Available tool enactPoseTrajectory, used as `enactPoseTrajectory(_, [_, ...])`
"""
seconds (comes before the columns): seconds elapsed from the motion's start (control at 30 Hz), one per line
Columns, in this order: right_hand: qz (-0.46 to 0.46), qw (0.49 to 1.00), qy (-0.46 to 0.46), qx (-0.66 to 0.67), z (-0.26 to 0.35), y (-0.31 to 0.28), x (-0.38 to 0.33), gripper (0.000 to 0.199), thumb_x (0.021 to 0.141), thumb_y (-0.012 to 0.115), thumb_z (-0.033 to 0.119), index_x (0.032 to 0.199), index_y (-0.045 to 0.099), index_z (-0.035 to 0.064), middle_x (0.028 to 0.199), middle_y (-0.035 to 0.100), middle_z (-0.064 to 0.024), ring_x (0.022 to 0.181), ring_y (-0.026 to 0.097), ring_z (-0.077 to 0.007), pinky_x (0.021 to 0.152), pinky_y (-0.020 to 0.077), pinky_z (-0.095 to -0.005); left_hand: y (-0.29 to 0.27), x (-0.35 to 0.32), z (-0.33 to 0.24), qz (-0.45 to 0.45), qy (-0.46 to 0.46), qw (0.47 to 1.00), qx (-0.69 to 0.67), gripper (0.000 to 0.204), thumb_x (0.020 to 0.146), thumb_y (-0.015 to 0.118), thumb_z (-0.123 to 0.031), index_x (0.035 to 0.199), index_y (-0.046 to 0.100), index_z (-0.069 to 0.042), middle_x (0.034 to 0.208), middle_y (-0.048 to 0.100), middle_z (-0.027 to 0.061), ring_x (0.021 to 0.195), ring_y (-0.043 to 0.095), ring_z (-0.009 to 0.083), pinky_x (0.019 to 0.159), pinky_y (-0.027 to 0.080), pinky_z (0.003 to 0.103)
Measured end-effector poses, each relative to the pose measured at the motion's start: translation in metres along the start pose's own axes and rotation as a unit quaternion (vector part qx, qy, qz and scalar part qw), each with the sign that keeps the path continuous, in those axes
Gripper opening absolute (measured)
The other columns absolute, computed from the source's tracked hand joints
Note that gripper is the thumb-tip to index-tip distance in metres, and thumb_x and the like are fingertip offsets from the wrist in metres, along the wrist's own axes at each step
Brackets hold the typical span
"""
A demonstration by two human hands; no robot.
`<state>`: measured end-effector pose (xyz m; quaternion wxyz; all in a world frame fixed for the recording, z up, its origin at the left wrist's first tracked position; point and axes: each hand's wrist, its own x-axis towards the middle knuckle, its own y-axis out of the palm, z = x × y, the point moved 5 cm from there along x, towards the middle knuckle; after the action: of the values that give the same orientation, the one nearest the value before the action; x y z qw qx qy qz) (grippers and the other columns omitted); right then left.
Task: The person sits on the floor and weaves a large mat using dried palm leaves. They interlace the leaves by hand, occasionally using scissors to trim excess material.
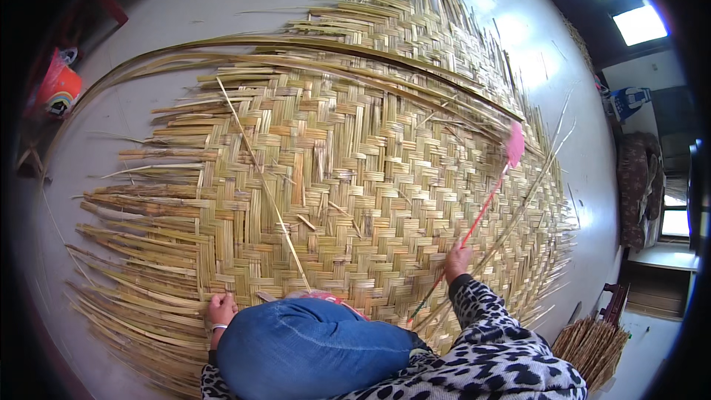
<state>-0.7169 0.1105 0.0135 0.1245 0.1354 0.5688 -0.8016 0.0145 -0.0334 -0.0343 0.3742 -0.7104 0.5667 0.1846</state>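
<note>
My right hand [458,258] is closed round the thin red handle of a fly swatter [514,147]. Its pink head, slightly blurred, is over the far right part of a large mat [333,185] woven from flat split strips. Beside my bent left knee, my left hand [221,310] rests at the mat's left edge with its fingers curled in; whatever they may hold is hidden. A long thin strip [255,152] lies loose across the weave in front of my knee.
Long loose strips [311,43] arch across the far part of the mat to the left. Unwoven ends [141,252] stick out along its left side. A red bucket [59,85] stands at far left. At the lower right is a bundle of thin stalks [592,352], near a cabinet [659,281].
</note>
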Motion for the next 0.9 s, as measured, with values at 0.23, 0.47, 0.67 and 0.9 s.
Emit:
enactPoseTrajectory(0.23, [-0.213, 0.835, -0.502, -0.078, 0.230, -0.009, -0.027, 0.040, 0.086, 0.068, 0.026, 0.114, 0.055, 0.0014, 0.120, 0.057, -0.0178, 0.117, 0.049, -0.0362, 0.102, 0.0376, -0.0433, 0.004, -0.018, -0.016, 0.001, -0.037, 0.999, -0.012, 0.020, 0.093, 0.065, -0.021, 0.084, 0.052, -0.009, 0.062, 0.055, 0.0012, 0.049, 0.049, 0.0088, 0.042, 0.040, 0.025])
enactPoseTrajectory(0.47, [-0.101, 0.779, -0.607, -0.118, 0.461, 0.118, -0.071, 0.042, 0.087, 0.061, 0.028, 0.124, 0.056, 0.0090, 0.125, 0.059, -0.0127, 0.119, 0.053, -0.0318, 0.100, 0.0412, -0.0447, 0.004, -0.017, -0.014, -0.031, -0.046, 0.998, -0.022, 0.020, 0.092, 0.065, -0.018, 0.082, 0.052, -0.008, 0.061, 0.054, 0.0018, 0.047, 0.050, 0.0093, 0.042, 0.041, 0.025])
enactPoseTrajectory(0.67, [-0.051, 0.728, -0.656, -0.192, 0.523, 0.144, -0.087, 0.019, 0.086, 0.060, 0.027, 0.091, 0.067, 0.0104, 0.103, 0.065, -0.0100, 0.101, 0.060, -0.0306, 0.088, 0.0469, -0.0453, 0.003, -0.019, -0.013, -0.041, -0.048, 0.998, -0.002, 0.024, 0.090, 0.068, -0.019, 0.077, 0.050, -0.008, 0.060, 0.056, 0.0026, 0.048, 0.053, 0.0098, 0.042, 0.044, 0.026])
enactPoseTrajectory(0.9, [-0.138, 0.770, -0.612, -0.112, 0.586, 0.147, -0.069, 0.045, 0.091, 0.058, 0.041, 0.124, 0.058, 0.0106, 0.124, 0.060, -0.0136, 0.119, 0.054, -0.0323, 0.095, 0.0442, -0.0485, 0.005, -0.025, -0.025, -0.041, -0.040, 0.998, 0.020, 0.024, 0.090, 0.068, -0.018, 0.077, 0.051, -0.007, 0.061, 0.056, 0.0020, 0.048, 0.053, 0.0095, 0.045, 0.045, 0.025])
